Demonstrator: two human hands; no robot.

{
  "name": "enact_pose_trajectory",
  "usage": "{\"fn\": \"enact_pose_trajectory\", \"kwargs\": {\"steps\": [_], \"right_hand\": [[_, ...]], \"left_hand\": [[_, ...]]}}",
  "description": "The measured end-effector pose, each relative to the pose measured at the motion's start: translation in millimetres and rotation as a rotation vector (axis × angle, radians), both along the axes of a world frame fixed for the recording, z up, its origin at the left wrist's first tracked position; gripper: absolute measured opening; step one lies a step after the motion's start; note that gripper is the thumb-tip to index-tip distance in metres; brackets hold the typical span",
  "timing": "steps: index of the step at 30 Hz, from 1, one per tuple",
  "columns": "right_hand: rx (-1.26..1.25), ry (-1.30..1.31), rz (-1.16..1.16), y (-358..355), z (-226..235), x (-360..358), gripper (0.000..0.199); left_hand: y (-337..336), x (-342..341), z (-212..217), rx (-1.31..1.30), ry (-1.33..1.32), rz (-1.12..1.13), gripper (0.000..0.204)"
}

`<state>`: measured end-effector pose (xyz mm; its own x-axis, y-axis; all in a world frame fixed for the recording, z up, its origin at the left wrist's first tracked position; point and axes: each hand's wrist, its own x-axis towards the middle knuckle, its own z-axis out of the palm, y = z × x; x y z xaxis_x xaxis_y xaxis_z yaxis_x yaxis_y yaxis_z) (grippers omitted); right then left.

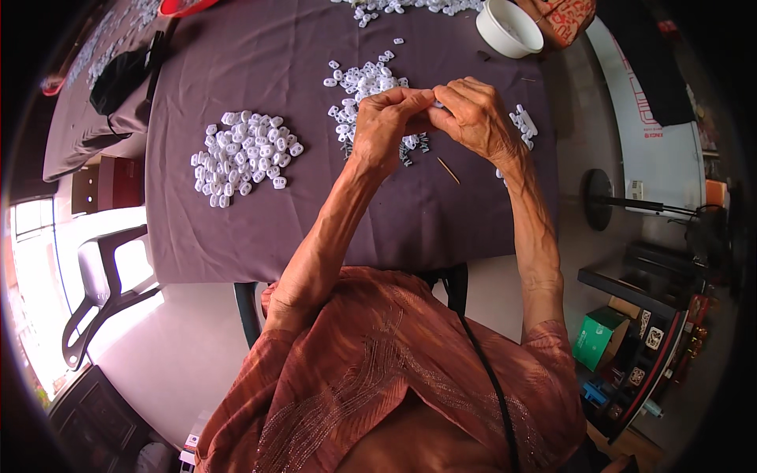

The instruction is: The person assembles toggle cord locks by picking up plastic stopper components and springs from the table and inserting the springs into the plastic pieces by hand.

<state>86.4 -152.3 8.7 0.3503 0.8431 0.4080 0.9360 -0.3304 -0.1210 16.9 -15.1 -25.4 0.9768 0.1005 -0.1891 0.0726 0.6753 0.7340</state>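
My left hand (378, 130) and my right hand (479, 117) meet above the table, thumbs and fingers pinched together at the tips. Between them a bit of a small white plastic piece (438, 103) shows; the fingers cover most of it. Just behind and under my left hand lies a loose pile of small white plastic pieces (371, 80). Several small dark grey pieces (406, 154) are scattered below the hands, their kind too small to tell. A thin wooden stick (448, 169) lies nearer to me. Farther left sits a second heap of white two-holed pieces (246, 154).
A dark purple cloth (315, 225) covers the table. A white bowl (509, 30) stands at the far right by an orange patterned bag (561, 20). More white pieces (523, 126) lie near the right edge. A dark chair (98, 272) stands at the left, a shelf (631, 347) at the right.
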Motion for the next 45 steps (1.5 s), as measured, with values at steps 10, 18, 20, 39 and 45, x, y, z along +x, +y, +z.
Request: {"fn": "enact_pose_trajectory", "kwargs": {"steps": [10,18,20,39,45], "right_hand": [[0.081,-0.002,-0.061,4,6,-12,0.024],[0.062,0.005,-0.064,4,16,-16,0.021],[0.057,0.014,-0.064,4,16,-15,0.021],[0.194,0.241,-0.094,2,23,-15,0.018],[0.306,0.560,-0.277,0,23,-18,0.020]], "left_hand": [[9,2,-6,-0.161,-0.020,-0.083,0.017],[6,0,0,-0.069,-0.025,-0.059,0.017],[4,-2,3,-0.050,-0.031,-0.029,0.016],[7,-1,3,-0.097,-0.053,-0.009,0.016],[8,-2,8,-0.088,-0.043,-0.061,0.018]]}}
